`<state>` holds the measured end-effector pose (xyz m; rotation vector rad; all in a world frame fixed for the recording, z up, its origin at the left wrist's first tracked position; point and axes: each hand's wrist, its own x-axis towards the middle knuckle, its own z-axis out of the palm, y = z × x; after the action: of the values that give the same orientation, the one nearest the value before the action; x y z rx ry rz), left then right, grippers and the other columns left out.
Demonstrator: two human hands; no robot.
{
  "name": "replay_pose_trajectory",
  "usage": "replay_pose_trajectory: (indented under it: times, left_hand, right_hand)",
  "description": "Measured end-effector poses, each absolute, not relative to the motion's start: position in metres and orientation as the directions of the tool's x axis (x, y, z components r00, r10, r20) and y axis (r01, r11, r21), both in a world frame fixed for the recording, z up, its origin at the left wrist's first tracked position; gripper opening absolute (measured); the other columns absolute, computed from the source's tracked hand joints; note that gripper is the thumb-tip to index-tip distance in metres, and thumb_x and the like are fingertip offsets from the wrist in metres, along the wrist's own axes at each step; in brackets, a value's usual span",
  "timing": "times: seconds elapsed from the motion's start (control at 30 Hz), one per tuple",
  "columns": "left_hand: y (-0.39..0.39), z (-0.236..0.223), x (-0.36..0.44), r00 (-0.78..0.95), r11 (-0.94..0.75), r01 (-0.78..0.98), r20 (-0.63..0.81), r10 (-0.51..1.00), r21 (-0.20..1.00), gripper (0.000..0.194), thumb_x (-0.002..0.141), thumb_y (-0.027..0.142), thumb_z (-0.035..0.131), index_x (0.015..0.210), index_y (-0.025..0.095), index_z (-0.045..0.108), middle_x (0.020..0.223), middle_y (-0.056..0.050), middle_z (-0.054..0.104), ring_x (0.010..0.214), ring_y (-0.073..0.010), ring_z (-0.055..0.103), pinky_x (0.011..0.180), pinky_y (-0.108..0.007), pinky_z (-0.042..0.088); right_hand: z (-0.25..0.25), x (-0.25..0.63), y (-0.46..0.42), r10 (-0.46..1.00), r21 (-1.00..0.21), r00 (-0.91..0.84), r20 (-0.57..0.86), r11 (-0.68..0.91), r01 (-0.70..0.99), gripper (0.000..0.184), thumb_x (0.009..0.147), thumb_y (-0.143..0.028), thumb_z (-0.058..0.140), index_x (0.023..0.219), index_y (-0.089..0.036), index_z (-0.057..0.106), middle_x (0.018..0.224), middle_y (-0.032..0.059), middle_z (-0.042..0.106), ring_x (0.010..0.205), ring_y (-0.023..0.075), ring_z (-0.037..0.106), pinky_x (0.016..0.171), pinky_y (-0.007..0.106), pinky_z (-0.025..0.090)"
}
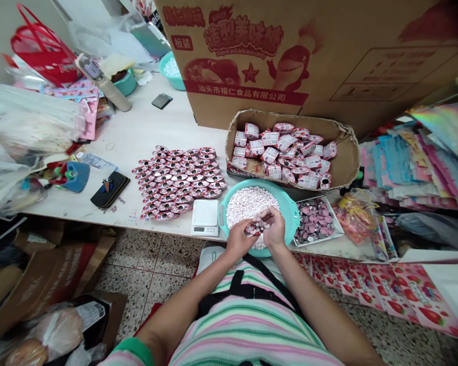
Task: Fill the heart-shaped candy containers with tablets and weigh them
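Observation:
Over a turquoise basin (292, 207) full of small whitish candies (248, 201), my two hands meet. My left hand (239, 239) is closed round a small red-and-pink printed candy box (252, 230), its end facing the right hand. Curled fingers of my right hand (275, 233) hold several loose candies (264, 220) at the mouth of that box. Left of the basin is a white kitchen scale (206, 212). Farther left, many printed boxes (179, 178) stand packed in rows with dark openings upward.
Behind the basin, an open cardboard tray (351, 152) holds a heap of printed boxes. Pink-and-dark round caps (315, 219) fill a white tray at right. A large carton (244, 66) rises behind. A black wallet (110, 190) and a tumbler (112, 91) are at left.

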<state>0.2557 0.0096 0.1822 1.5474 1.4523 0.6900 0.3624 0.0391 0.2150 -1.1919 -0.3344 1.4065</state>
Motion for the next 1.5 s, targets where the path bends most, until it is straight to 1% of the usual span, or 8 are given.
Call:
replay_pose_trajectory:
  times: [0.27, 0.67, 0.77, 0.93, 1.1, 1.3, 1.43, 1.5]
  left_hand:
    - [0.004, 0.178, 0.258, 0.116, 0.086, 0.43, -0.15, 0.982, 0.899, 0.042, 0.064, 0.017, 0.071, 0.105, 0.021, 0.065, 0.104, -0.004, 0.068, 0.097, -0.0204, 0.062, 0.087, -0.033, 0.048]
    - [0.001, 0.183, 0.262, 0.068, 0.15, 0.273, -0.174, 0.982, 0.95, 0.041, 0.062, 0.018, 0.073, 0.102, 0.018, 0.065, 0.1, -0.005, 0.068, 0.093, -0.0199, 0.063, 0.086, -0.033, 0.049]
    - [0.002, 0.184, 0.263, 0.062, 0.164, 0.227, -0.183, 0.981, 0.96, 0.041, 0.061, 0.019, 0.074, 0.101, 0.018, 0.065, 0.1, -0.005, 0.068, 0.094, -0.0197, 0.063, 0.087, -0.033, 0.049]
    - [0.003, 0.184, 0.26, 0.057, 0.208, 0.081, -0.213, 0.975, 0.975, 0.041, 0.061, 0.021, 0.074, 0.101, 0.017, 0.062, 0.099, -0.005, 0.067, 0.092, -0.0181, 0.063, 0.084, -0.031, 0.05]
    - [0.006, 0.179, 0.259, 0.015, 0.164, 0.06, -0.165, 0.986, 0.985, 0.038, 0.065, 0.023, 0.071, 0.101, 0.018, 0.059, 0.106, -0.005, 0.064, 0.098, -0.0179, 0.061, 0.09, -0.032, 0.047]
    - [0.021, 0.165, 0.232, -0.242, 0.242, 0.017, -0.231, 0.942, 0.97, 0.048, 0.066, 0.029, 0.071, 0.108, 0.017, 0.053, 0.106, -0.006, 0.063, 0.095, -0.0178, 0.062, 0.087, -0.032, 0.049]
    - [0.029, 0.151, 0.178, -0.408, 0.19, 0.222, -0.086, 0.909, 0.956, 0.043, 0.061, 0.03, 0.074, 0.099, 0.017, 0.061, 0.107, -0.007, 0.06, 0.102, -0.0204, 0.058, 0.093, -0.034, 0.045]
    - [0.03, 0.141, 0.151, -0.515, 0.23, 0.267, -0.063, 0.855, 0.936, 0.045, 0.059, 0.033, 0.076, 0.099, 0.017, 0.063, 0.106, -0.007, 0.06, 0.101, -0.0216, 0.058, 0.093, -0.036, 0.045]
  right_hand:
    - [0.212, 0.364, 0.033, 0.888, -0.823, 0.197, -0.416, -0.275, -0.497, 0.031, 0.076, -0.041, 0.049, 0.055, -0.019, 0.052, 0.046, -0.0022, 0.047, 0.043, 0.0095, 0.044, 0.042, 0.023, 0.03]
    - [0.222, 0.362, 0.025, 0.953, -0.88, 0.178, -0.244, -0.141, -0.454, 0.027, 0.079, -0.036, 0.047, 0.059, -0.019, 0.054, 0.056, -0.0008, 0.051, 0.054, 0.0117, 0.049, 0.053, 0.026, 0.038]
    - [0.224, 0.367, 0.027, 0.95, -0.885, 0.23, -0.211, -0.086, -0.458, 0.029, 0.08, -0.038, 0.047, 0.059, -0.02, 0.053, 0.056, -0.0015, 0.05, 0.053, 0.0111, 0.048, 0.054, 0.026, 0.038]
    - [0.229, 0.39, 0.034, 0.887, -0.908, 0.439, -0.142, 0.06, -0.415, 0.032, 0.082, -0.043, 0.045, 0.059, -0.02, 0.05, 0.055, -0.0027, 0.047, 0.053, 0.0103, 0.046, 0.054, 0.026, 0.038]
    - [0.223, 0.412, 0.033, 0.827, -0.929, 0.535, -0.174, 0.042, -0.367, 0.034, 0.08, -0.046, 0.048, 0.058, -0.02, 0.049, 0.056, -0.0029, 0.046, 0.053, 0.0095, 0.046, 0.055, 0.026, 0.038]
    - [0.208, 0.422, 0.021, 0.825, -0.889, 0.494, -0.277, -0.025, -0.457, 0.028, 0.074, -0.042, 0.058, 0.06, -0.018, 0.052, 0.057, -0.003, 0.048, 0.052, 0.0089, 0.045, 0.05, 0.024, 0.036]
    - [0.198, 0.427, 0.012, 0.817, -0.886, 0.475, -0.326, -0.09, -0.454, 0.027, 0.07, -0.041, 0.063, 0.061, -0.018, 0.054, 0.059, -0.0028, 0.05, 0.053, 0.0083, 0.046, 0.049, 0.023, 0.035]
    - [0.193, 0.429, 0.009, 0.804, -0.881, 0.476, -0.356, -0.12, -0.457, 0.026, 0.069, -0.041, 0.064, 0.062, -0.017, 0.054, 0.059, -0.0027, 0.05, 0.053, 0.0081, 0.046, 0.049, 0.023, 0.035]
